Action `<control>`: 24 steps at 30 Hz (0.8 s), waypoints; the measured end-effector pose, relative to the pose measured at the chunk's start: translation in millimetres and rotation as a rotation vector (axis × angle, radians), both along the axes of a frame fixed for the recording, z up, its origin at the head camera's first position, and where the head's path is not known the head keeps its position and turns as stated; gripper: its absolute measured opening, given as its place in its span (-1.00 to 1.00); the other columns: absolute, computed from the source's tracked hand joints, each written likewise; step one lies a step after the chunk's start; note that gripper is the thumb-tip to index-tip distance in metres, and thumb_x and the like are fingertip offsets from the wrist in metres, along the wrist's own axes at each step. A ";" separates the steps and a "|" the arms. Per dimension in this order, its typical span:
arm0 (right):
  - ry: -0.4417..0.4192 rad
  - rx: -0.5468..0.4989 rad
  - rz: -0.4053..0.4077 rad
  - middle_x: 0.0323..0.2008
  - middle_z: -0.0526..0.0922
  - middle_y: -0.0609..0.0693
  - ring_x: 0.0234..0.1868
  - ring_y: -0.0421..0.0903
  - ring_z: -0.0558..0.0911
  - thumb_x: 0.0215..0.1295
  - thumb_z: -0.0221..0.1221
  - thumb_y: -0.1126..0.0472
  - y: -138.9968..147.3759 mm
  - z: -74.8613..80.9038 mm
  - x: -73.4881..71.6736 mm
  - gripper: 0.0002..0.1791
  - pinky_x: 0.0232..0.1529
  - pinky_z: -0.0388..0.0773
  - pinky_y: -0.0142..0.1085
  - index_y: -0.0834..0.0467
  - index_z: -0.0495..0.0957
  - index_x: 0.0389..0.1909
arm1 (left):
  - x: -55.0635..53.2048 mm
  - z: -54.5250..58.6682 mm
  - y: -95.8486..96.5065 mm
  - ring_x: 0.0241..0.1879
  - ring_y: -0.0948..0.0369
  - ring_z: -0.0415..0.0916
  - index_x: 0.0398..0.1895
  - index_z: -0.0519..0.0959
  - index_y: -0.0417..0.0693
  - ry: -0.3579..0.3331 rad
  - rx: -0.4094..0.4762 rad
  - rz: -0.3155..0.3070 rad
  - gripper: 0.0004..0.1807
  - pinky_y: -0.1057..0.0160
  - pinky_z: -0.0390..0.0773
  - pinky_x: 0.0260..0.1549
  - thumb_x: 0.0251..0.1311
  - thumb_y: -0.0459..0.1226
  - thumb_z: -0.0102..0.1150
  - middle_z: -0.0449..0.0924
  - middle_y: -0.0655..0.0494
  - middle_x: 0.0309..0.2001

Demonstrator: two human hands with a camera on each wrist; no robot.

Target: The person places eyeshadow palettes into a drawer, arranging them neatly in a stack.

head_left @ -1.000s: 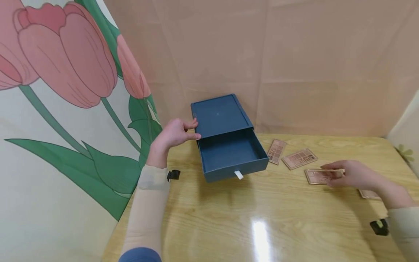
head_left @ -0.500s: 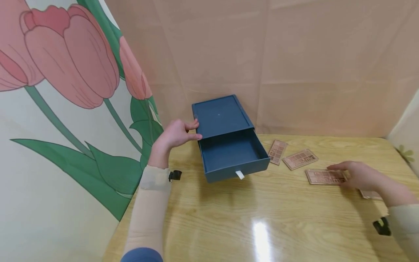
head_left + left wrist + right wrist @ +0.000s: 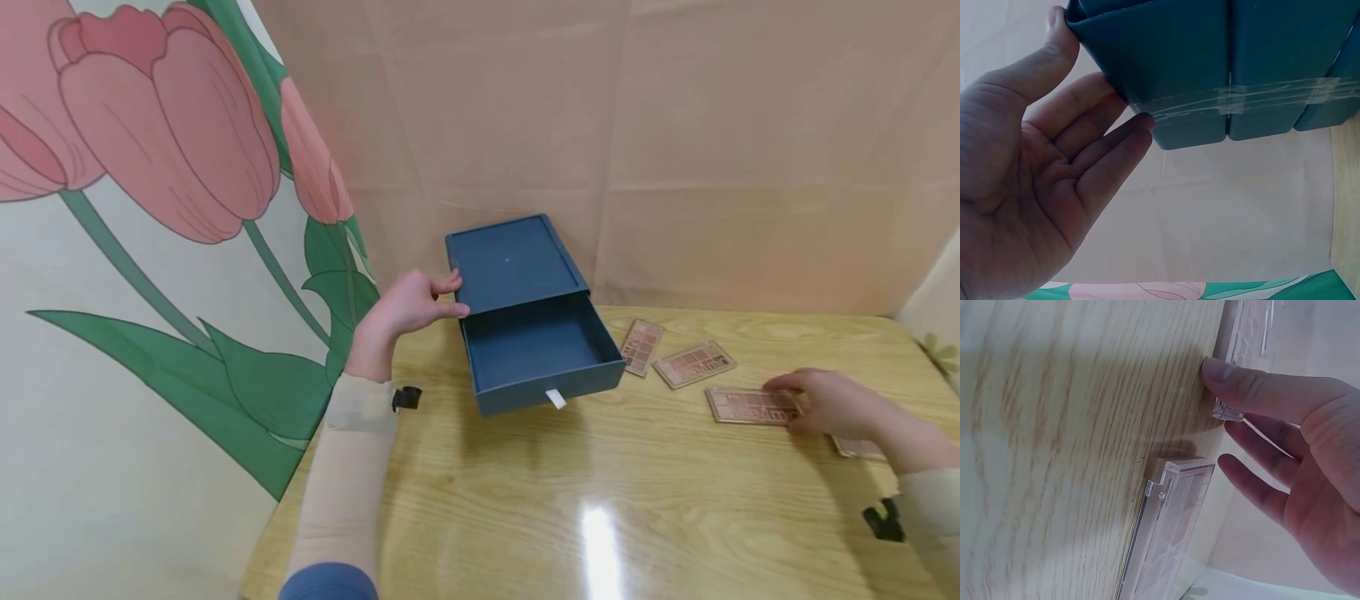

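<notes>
My left hand (image 3: 412, 307) holds the left front corner of a dark blue drawer unit (image 3: 517, 262). Its thumb sits at the front edge, and the fingers lie along the side. The top drawer (image 3: 551, 382) is pulled out and looks bare inside; a white tab hangs from its front. My right hand (image 3: 840, 406) is at the right end of an eyeshadow palette (image 3: 742, 406) lying flat. In the right wrist view, its thumb touches one edge while the other fingers are loosely spread past the palette's end. Another palette (image 3: 1169, 515) lies closer to that wrist, partly hidden by the arm in the head view.
Two more palettes lie on the wooden table (image 3: 517, 508), one upright (image 3: 642, 347) beside the drawer and one slanted (image 3: 693, 364). Clear tape (image 3: 1235, 100) runs across the stacked blue drawers. A tulip-print cloth (image 3: 172, 275) stands left; a plain curtain (image 3: 675, 150) hangs behind.
The palette under my right hand was tilted and now lies flat. That hand has slid slightly right along it, uncovering more of it. My left hand stays on the drawer unit.
</notes>
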State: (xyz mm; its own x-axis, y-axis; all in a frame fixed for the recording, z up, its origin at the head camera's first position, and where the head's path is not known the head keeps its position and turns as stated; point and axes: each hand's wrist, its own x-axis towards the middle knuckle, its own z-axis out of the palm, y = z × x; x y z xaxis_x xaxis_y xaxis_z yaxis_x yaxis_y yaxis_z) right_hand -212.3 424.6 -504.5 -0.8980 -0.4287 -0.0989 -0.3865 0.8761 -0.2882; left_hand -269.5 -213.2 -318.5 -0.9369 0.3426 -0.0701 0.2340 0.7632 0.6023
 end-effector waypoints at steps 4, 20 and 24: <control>-0.004 -0.002 -0.008 0.15 0.63 0.48 0.15 0.57 0.57 0.04 0.64 0.20 2.3 0.1 1.0 -0.28 0.08 0.47 0.42 0.37 0.65 0.22 | -0.3 -0.1 0.7 0.19 -0.04 0.62 0.47 0.52 0.03 -0.002 0.005 -0.003 -0.32 0.12 0.13 -0.44 0.36 -0.02 0.48 0.39 0.20 0.53; 0.061 0.048 -0.030 0.18 0.53 0.60 0.13 0.62 0.54 0.05 0.66 0.05 3.6 9.4 1.1 -0.16 0.05 0.46 0.46 0.43 0.59 0.27 | 0.3 1.1 0.6 0.21 -0.09 0.60 0.47 0.51 0.01 0.001 -0.002 -0.002 -0.32 0.12 0.13 -0.44 0.36 -0.02 0.48 0.38 0.17 0.53; 0.088 0.037 -0.023 0.16 0.59 0.50 0.09 0.53 0.61 0.02 0.68 -0.01 1.3 12.8 3.2 -0.20 0.00 0.53 0.40 0.33 0.67 0.22 | -0.1 1.0 0.8 0.40 -0.06 0.48 0.47 0.52 0.02 -0.002 -0.002 0.002 -0.32 0.12 0.14 -0.43 0.35 -0.02 0.48 0.39 0.18 0.52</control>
State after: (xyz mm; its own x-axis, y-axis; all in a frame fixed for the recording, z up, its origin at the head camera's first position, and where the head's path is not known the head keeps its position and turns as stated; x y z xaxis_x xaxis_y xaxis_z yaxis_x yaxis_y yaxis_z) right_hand -209.1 425.9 -491.6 -0.9137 -0.4049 -0.0347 -0.3881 0.8948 -0.2209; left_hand -269.6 -212.5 -317.4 -0.9375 0.3402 -0.0726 0.2309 0.7647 0.6016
